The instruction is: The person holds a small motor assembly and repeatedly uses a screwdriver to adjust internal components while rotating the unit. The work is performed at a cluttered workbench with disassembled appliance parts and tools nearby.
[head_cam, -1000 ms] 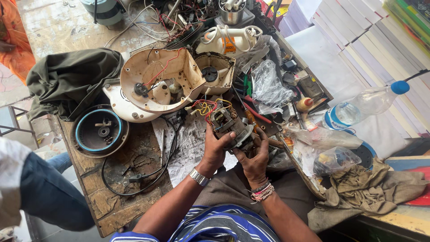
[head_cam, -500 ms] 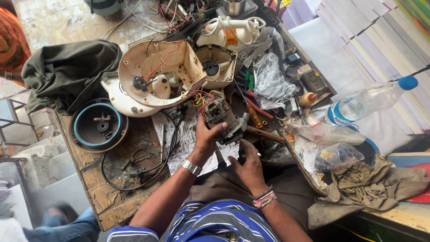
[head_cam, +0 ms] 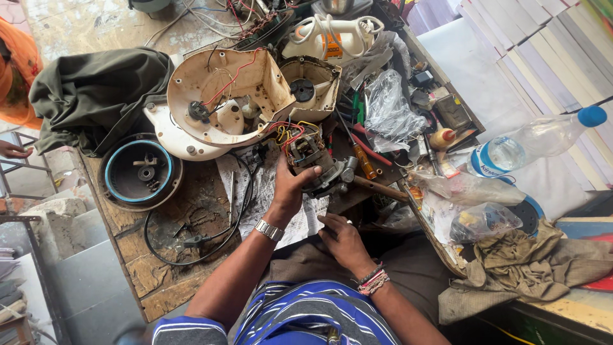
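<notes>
Both hands are at the bench edge, and only one grips anything. The left hand [head_cam: 290, 185], a metal watch at its wrist, is clamped around the small electric motor with copper windings and red and yellow leads [head_cam: 314, 161], holding it just above the creased sheet of newsprint [head_cam: 255, 191] on the worn wooden workbench [head_cam: 159, 281]. The right hand [head_cam: 341, 239] hangs lower, near the lap, fingers curled loosely together; whether they pinch a screw or some small part I cannot tell.

Judging by the layout, the stripping-down looks largely done: the cream plastic appliance housing [head_cam: 223, 96] lies open and emptied beside the motor, its red wire trailing inside, and the round black base with a blue ring [head_cam: 139, 172] sits apart to the left. The motor itself looks still whole, with nothing back together.

Its underside is hidden by the palm. Screwdrivers with red and orange handles [head_cam: 365, 153] lie half buried in clutter, and the bench's far end is cut off.
</notes>
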